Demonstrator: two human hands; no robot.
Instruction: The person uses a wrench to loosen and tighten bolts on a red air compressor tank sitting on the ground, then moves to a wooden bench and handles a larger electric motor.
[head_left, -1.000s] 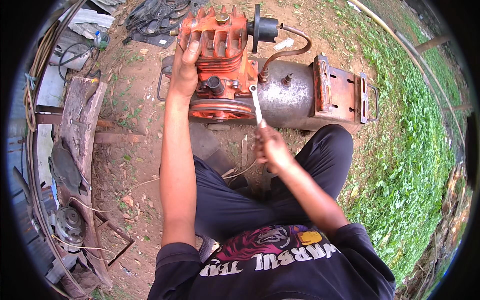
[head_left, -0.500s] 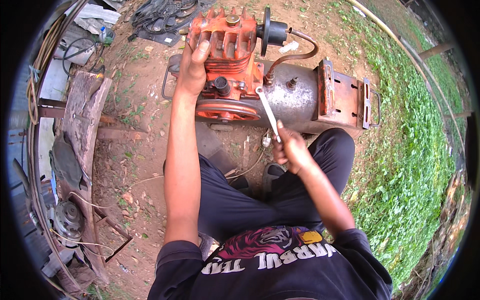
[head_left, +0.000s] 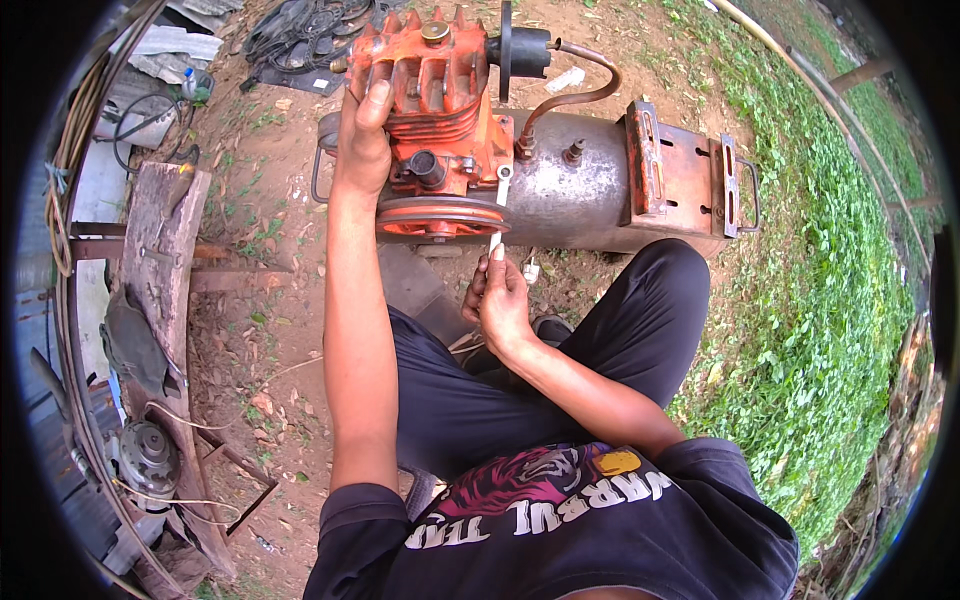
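An orange finned compressor pump (head_left: 440, 120) sits on a worn metal tank (head_left: 570, 200), with a black cylindrical fitting (head_left: 522, 57) at its upper right and a curved copper pipe (head_left: 590, 95) running down to the tank. My left hand (head_left: 365, 140) grips the pump's left side, thumb on the fins. My right hand (head_left: 500, 300) holds the lower end of a silver wrench (head_left: 502, 185), whose ring end is at a bolt on the pump's base. The wrench stands nearly upright in the picture, its middle partly hidden by the pulley (head_left: 442, 218) at the pump's front.
An orange mounting bracket (head_left: 680, 175) is on the tank's right. A weathered plank (head_left: 150, 270) with metal parts (head_left: 145, 455) and scrap sheeting lies left. Coiled black cables (head_left: 300, 50) lie behind the pump. Grass (head_left: 800, 350) is right. My bent legs are below the tank.
The wrench handle, which slanted toward the lower right, has swung left with my right hand to nearly upright. My left hand stays on the pump.
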